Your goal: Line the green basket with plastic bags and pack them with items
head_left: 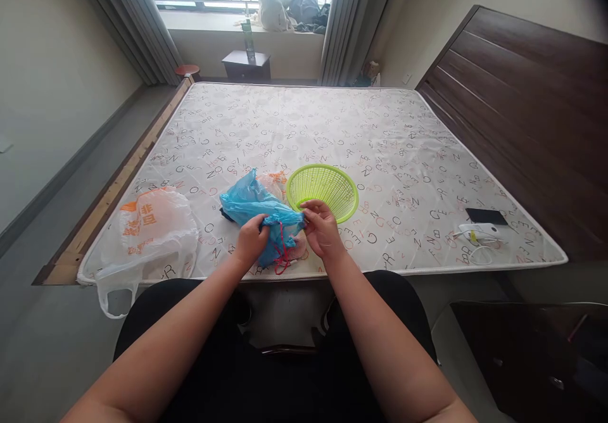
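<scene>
A crumpled blue plastic bag (256, 202) is stretched between my two hands near the mattress's front edge. My left hand (251, 239) pinches its lower side, thumb on top. At its right end, my right hand (323, 227) grips the gathered plastic between thumb and fingers. A red string (282, 255) dangles from the bag. Just behind my right hand stands a green plastic basket (323, 189) with a mesh wall. Under and beside the blue bag lie a pinkish item (298, 246) and a clear bag with orange print (273, 182), both partly hidden.
On the left of the mattress (403, 157) lies a white plastic bag (156, 227) with orange print, its handles hanging over the edge. A black phone (487, 216) and a white device with a cable (479, 232) lie at the right. A dark headboard (522, 106) borders the right side.
</scene>
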Tool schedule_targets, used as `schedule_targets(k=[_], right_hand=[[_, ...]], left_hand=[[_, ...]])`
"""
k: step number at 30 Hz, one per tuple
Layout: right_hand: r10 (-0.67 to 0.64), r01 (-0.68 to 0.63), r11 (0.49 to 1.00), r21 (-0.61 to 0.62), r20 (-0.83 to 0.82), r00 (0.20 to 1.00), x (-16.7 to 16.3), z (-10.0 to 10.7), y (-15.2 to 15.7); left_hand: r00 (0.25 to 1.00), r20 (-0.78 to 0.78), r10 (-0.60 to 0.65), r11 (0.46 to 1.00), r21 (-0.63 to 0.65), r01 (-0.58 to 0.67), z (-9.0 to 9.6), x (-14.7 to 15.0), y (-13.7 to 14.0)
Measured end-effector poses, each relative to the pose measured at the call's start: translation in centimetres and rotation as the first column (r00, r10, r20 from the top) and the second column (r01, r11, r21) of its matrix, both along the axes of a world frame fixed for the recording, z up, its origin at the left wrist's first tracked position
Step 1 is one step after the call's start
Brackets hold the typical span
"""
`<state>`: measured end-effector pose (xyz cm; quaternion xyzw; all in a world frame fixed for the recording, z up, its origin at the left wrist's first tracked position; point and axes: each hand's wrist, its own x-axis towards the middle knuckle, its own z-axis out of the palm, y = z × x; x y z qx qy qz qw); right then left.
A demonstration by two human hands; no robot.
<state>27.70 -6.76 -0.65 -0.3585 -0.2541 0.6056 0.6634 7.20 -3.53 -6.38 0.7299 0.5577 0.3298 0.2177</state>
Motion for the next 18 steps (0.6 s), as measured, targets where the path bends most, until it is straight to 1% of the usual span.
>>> schedule_targets(k=[2,5,9,12,14,15,17,18], right_hand=[[-0.151,0.152,0.988,0.012,0.162,0.975,0.4,0.0,0.1],[-0.29,0.283,0.956,0.072,0.349,0.891,1.3,-0.3,0.2],[-0.4,0.399,0.909,0.115,0.503,0.766,2.7,-0.7,0.2],[-0.446,0.458,0.877,0.148,0.607,0.658,3.4,-0.6,0.1],[-0.473,0.445,0.862,0.241,0.697,0.539,3.5,-0.3,-0.2],[-0.482,0.4,0.863,0.309,0.739,0.471,3.4,-0.2,-0.4],[-0.472,0.236,0.88,0.411,0.804,0.361,2.8,0.0,-0.8],[-0.442,0.14,0.897,0.42,0.833,0.332,2.3,0.0,-1.0]], left_hand=[[0.995,0.082,0.053,0.999,-0.005,-0.053,0.7,-0.1,0.3],[0.988,0.132,0.084,0.996,0.005,-0.086,1.5,-0.3,0.6],[0.986,0.124,0.114,0.993,0.002,-0.115,2.3,-0.8,1.0],[0.98,0.122,0.157,0.988,-0.016,-0.156,2.3,-1.3,1.5],[0.971,0.143,0.189,0.982,-0.041,-0.185,2.2,-1.5,1.7],[0.964,0.172,0.205,0.978,-0.057,-0.198,2.1,-1.6,1.8],[0.943,0.256,0.212,0.977,-0.079,-0.198,2.0,-1.5,1.6],[0.935,0.296,0.197,0.98,-0.074,-0.184,2.0,-1.3,1.3]])
